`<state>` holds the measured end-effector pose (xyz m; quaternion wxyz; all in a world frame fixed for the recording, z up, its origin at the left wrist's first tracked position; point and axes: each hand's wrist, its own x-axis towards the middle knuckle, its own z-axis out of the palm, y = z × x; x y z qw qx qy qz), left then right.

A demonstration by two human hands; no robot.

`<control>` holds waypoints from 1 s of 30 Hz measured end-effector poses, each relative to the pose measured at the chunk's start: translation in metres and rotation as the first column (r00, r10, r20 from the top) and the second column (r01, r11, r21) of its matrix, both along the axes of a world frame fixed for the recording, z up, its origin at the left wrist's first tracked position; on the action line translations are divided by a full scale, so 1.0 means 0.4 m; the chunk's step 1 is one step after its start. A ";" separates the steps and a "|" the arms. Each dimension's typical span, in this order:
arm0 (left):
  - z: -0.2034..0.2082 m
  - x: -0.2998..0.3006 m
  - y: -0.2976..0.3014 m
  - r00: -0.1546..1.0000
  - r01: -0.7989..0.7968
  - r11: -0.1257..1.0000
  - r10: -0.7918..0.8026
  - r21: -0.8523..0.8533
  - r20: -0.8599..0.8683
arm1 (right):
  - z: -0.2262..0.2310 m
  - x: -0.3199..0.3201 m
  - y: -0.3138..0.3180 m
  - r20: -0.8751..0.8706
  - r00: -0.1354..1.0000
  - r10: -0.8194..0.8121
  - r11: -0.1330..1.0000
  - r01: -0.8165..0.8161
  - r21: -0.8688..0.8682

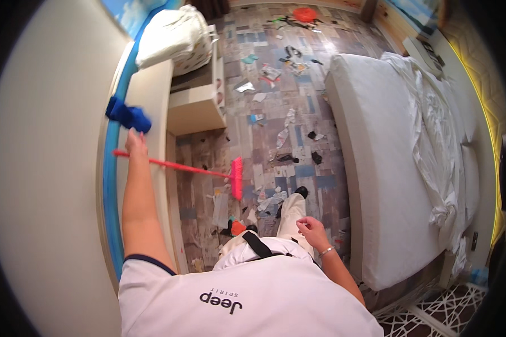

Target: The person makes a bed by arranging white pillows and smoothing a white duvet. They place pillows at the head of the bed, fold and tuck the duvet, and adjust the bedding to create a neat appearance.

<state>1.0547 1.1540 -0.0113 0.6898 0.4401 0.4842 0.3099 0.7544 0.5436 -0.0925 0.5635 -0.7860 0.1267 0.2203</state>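
Gripping the blue cloth (128,115) just ahead of it, your left hand (135,144) is hovering, the red broom (191,168) slanting past its wrist, while your right hand (314,232) is hanging half-curled, empty.

The light is bright and quite even. In the left hand (136,143), the soft dark-blue cloth (128,115) is slightly blurred. Far ahead and right of this grip, the patchwork grey-brown floor (343,39) shows pale glare. Farther right, a thin yellow light strip (484,106) glows. Left of the grip, the plain whitish wall (45,168) bends strongly toward the black rounded rim.
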 end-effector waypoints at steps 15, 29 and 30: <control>-0.485 -0.141 -0.947 -0.219 0.974 -0.204 -0.707 -0.102 -0.673 | 0.010 0.653 -0.482 0.255 0.967 -0.002 0.964 0.070 -0.256; -0.618 0.585 -1.052 -0.243 0.966 -0.108 -0.697 -0.236 -0.675 | -0.065 1.083 -0.643 0.079 0.972 -0.223 0.970 0.229 -0.083; -0.671 0.643 -1.058 -0.250 0.964 -0.112 -0.696 -0.243 -0.673 | -0.078 1.125 -0.671 0.036 0.974 -0.223 0.966 0.226 -0.124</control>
